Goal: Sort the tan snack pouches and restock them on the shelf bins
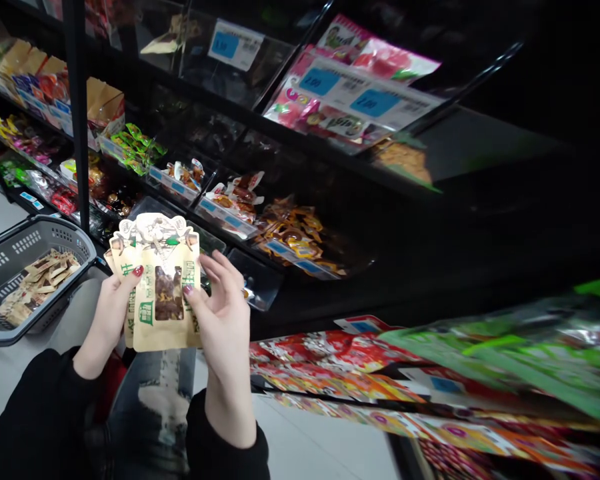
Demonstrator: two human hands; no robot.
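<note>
Both hands hold a small stack of cream-coloured snack packets in front of my lap. The front packet has a clear window with dark brown pieces behind it, green print and a shaped top edge. My left hand grips the stack's left side, its thumb lying on the front. On the right side, my right hand has its thumb pressed at the packet's edge and its fingers around behind. More packets fan out at the left of the front one; how many is hidden.
A grey shopping basket with several similar packets in it stands at the left. Ahead are black shelves with clear bins of wrapped snacks and price tags. Hanging bagged snacks crowd the lower right. A black post rises at the left.
</note>
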